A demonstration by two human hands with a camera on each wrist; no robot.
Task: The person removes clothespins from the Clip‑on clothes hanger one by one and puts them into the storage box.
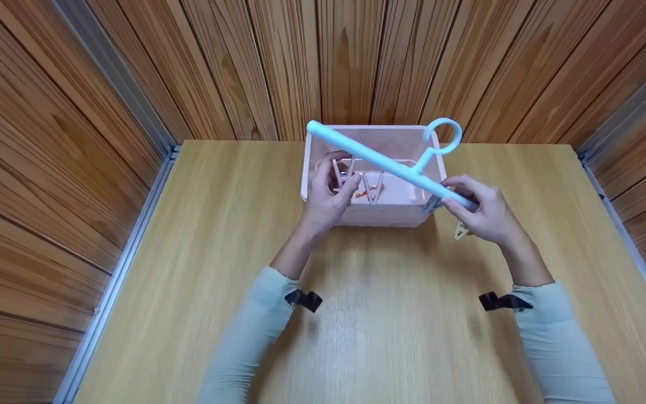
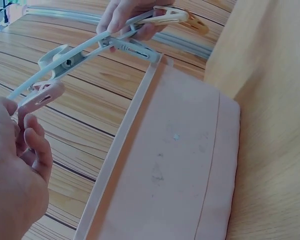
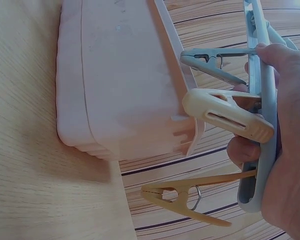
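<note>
A light blue clip hanger (image 1: 368, 154) with a hook is held aslant over a pink box (image 1: 376, 216). My right hand (image 1: 485, 210) grips its right end, thumb and fingers round the bar. Near that hand hang a blue clothespin (image 3: 215, 62), a cream clothespin (image 3: 227, 115) and a yellow clothespin (image 3: 185, 195). My left hand (image 1: 326, 196) pinches a pink clothespin (image 1: 343, 171) below the bar's left half. In the left wrist view, a pale green clothespin (image 2: 62, 61) sits along the bar; the left fingertips are partly hidden there.
Another pink clothespin (image 1: 373, 188) shows over the box's inside; whether it hangs or lies there I cannot tell. A small orange piece (image 1: 361, 194) is beside it. The box stands on a wooden table (image 1: 384, 314), near the plank wall (image 1: 345, 67) at the back.
</note>
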